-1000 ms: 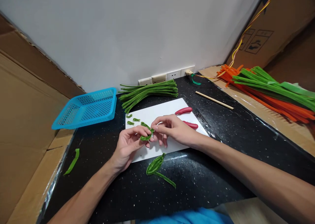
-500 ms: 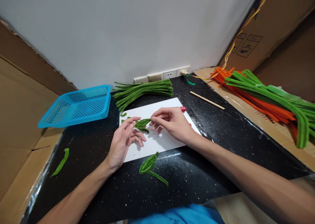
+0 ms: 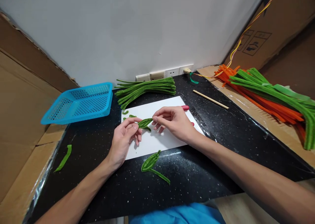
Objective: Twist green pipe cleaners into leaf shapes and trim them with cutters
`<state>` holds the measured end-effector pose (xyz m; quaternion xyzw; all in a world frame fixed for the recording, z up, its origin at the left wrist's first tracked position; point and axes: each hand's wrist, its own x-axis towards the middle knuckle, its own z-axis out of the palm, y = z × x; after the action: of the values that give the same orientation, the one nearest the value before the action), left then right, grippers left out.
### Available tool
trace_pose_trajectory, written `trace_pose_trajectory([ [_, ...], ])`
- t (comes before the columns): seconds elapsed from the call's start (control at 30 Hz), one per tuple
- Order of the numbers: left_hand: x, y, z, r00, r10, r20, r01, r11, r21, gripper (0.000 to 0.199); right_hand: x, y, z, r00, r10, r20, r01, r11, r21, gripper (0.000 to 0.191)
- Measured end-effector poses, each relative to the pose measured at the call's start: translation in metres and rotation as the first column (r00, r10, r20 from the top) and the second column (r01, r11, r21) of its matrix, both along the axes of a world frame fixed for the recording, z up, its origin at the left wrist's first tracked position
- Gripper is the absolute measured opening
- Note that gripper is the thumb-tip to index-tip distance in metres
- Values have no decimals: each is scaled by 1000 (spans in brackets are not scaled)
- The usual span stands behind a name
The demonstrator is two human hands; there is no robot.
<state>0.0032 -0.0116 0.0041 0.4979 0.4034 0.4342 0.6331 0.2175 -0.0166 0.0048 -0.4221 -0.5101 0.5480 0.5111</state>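
Observation:
Over a white sheet of paper [image 3: 147,145], my two hands hold a leaf shape bent from green pipe cleaners [image 3: 145,123] between them. My left hand [image 3: 123,135] pinches its left end with thumb and forefinger. At its right tip, the thumb and forefinger of my right hand [image 3: 171,120] are closed. A second pipe-cleaner leaf [image 3: 150,161] with a stem lies on the black table just below the paper. Short green pipe-cleaner bits [image 3: 126,112] rest at the paper's upper left. Red handles [image 3: 185,107] of some tool show partly behind my right hand.
A bundle of dark green pipe cleaners [image 3: 147,89] lies behind the paper, with a blue plastic basket [image 3: 108,102] to its left. A wooden stick [image 3: 210,99] lies right. Orange pipe cleaners [image 3: 270,105] and green ones [image 3: 275,89] fill the right edge. A green strip [image 3: 64,158] lies left.
My left thumb and fingers have closed in on the leaf's left end. The right hand keeps its pinch at the tip. The whole view has shifted slightly.

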Motion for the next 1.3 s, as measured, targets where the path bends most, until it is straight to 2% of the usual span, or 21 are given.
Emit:
trace_pose_trajectory([
  [0.13,-1,0,0,1000,12,-11,-12,1000,10,31,-1,0,1,1000,-3,-22,3,1000,-16,37],
  [0.37,0,0,-2,999,-32,-23,33,999,29,35,-2,0,2,998,-26,-62,22,998,-58,31],
  [0.67,-3,1,-4,997,-69,-44,71,996,45,35,-2,1,2,996,-30,-87,23,996,-85,40],
  [1.3,-3,1,-5,994,-66,-89,68,998,18,26,-1,0,5,997,-33,-74,28,997,-75,43],
])
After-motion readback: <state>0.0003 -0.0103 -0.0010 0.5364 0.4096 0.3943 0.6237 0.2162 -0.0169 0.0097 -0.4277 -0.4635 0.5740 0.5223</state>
